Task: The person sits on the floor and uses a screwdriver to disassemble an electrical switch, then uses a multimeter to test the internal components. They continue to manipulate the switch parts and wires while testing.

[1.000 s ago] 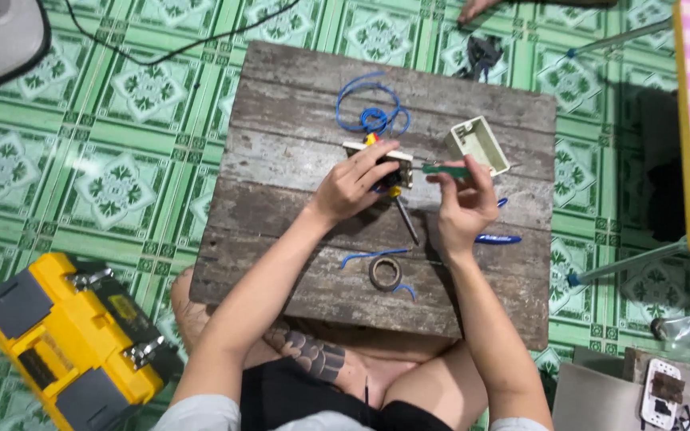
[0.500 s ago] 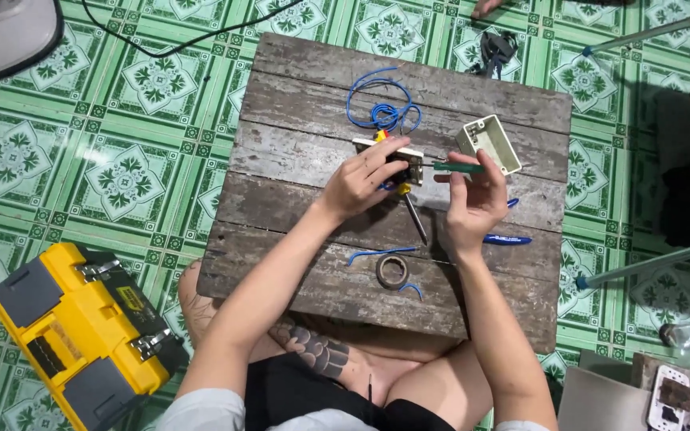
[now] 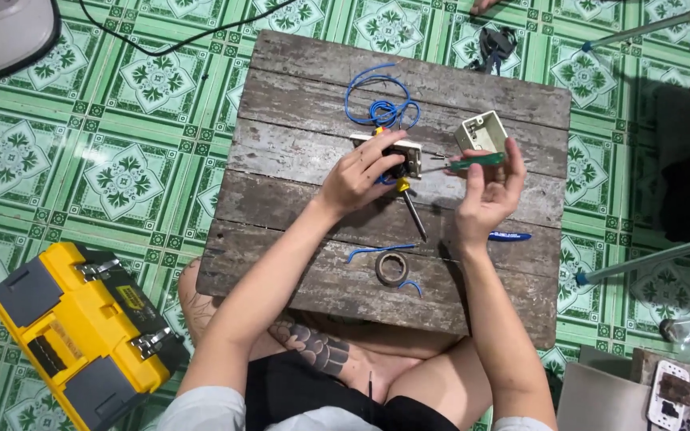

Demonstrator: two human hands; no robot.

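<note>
With the left hand (image 3: 358, 177) pinning the white socket plate (image 3: 397, 152) to the weathered wooden board (image 3: 297, 104), the right hand (image 3: 485, 191), pinching the green-handled screwdriver (image 3: 473, 162), should drive its tip in level.

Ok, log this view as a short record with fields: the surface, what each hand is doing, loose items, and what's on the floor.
surface: weathered grey wooden board on green patterned floor tiles
left hand: pressing down a white rectangular switch plate wired with coiled blue wire
right hand: gripping a green-handled screwdriver, tip toward the plate
loose items: yellow-handled screwdriver, grey tape roll, open beige plastic box, blue pen
floor: yellow and grey toolbox
</note>
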